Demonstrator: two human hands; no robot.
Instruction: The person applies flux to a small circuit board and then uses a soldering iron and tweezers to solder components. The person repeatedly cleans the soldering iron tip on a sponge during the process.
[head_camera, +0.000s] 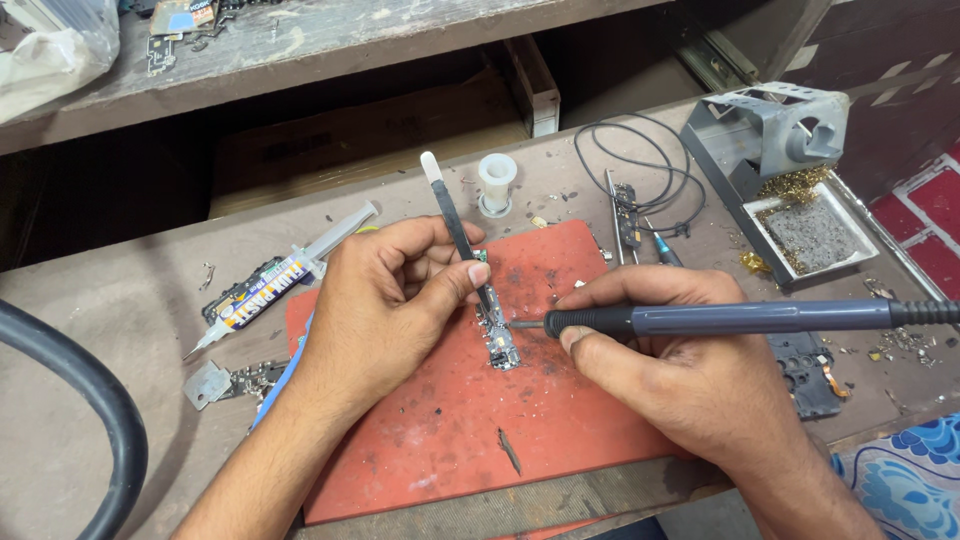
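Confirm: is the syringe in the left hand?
No. The syringe lies on the bench beside the red mat; the left hand holds a thin black tool.

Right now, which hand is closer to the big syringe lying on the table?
Left. The left hand sits just beside the syringe, holding a thin black tool. The right hand is far across the red mat, gripping the soldering iron.
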